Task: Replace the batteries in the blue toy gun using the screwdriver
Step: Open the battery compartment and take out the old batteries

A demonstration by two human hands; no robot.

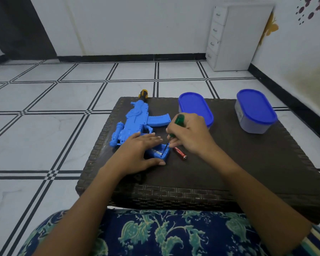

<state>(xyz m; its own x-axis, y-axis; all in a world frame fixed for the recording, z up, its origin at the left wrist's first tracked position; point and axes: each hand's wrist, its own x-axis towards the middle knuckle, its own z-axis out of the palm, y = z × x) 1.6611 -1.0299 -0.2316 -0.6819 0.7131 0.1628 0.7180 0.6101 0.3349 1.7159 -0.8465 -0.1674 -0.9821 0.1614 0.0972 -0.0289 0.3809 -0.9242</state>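
Blue toy gun [135, 119] is lying muzzle-away on the counter [229, 163]. The left hand [137, 152] is pressing it, fingers straight; the right hand [188, 133] is gripping the screwdriver [179, 119] tip-down.

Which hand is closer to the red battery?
Right. The right hand, gripping the screwdriver, is just beside the battery; the left hand rests on the toy gun, farther left.
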